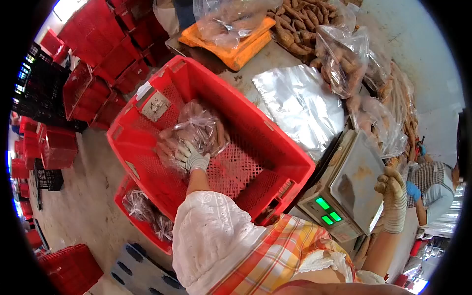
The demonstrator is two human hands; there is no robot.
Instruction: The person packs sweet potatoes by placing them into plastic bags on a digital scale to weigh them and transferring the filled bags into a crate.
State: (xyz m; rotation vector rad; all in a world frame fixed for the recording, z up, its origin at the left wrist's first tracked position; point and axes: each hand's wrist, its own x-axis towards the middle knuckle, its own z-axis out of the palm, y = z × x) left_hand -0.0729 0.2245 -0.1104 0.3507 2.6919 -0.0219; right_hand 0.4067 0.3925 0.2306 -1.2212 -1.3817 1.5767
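Observation:
My left hand point(194, 158), in a pale knit glove, reaches into a red plastic crate point(268, 130). Its spread fingers lie on a clear plastic bag of sweet potatoes point(196, 130) at the crate's far-left end; the bag covers some fingertips. On the right, beside the scale, my right hand point(392, 194) is raised in a dirt-stained striped glove. Its fingers are curled together, and nothing shows in them. The digital scale point(361, 182) has a bare metal platform and lit green displays.
Flat clear bags point(302, 105) lie between crate and scale. Filled bags point(344, 61) and loose sweet potatoes point(300, 22) line the table's back. Another bag rests on an orange scale point(241, 54). A lower crate point(123, 196) holds bags. A co-worker point(432, 182) bends at right.

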